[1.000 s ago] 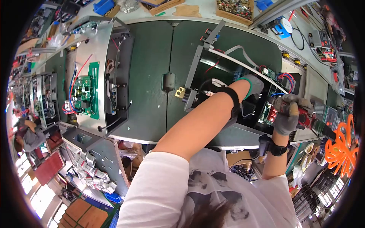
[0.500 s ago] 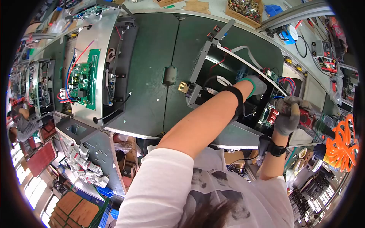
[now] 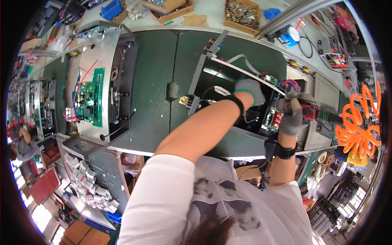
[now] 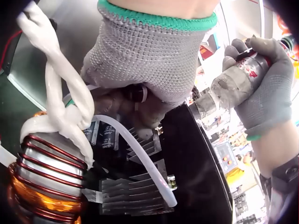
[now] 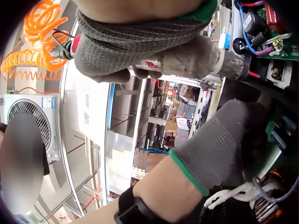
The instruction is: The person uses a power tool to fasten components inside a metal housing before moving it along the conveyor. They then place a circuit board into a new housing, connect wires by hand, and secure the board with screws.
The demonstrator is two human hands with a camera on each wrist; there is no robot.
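My gloved left hand reaches down into an open black metal chassis. In the left wrist view its fingertips are deep beside black capacitors and finned heat sinks. A small dark piece with a white ring shows between those fingers; I cannot tell whether they pinch it. A copper-wound coil with white-sleeved leads sits near that hand. My gloved right hand grips a tape-wrapped air screwdriver, its nose at the chassis's outer right side.
An orange coiled air hose hangs at the right, behind the tool. Left on the green bench stands another chassis with a green circuit board. Boxes of small parts line the back shelf.
The head view has shifted a little. My left hand has turned slightly and moved a bit left inside the chassis. The right hand keeps holding the air screwdriver at the same side.
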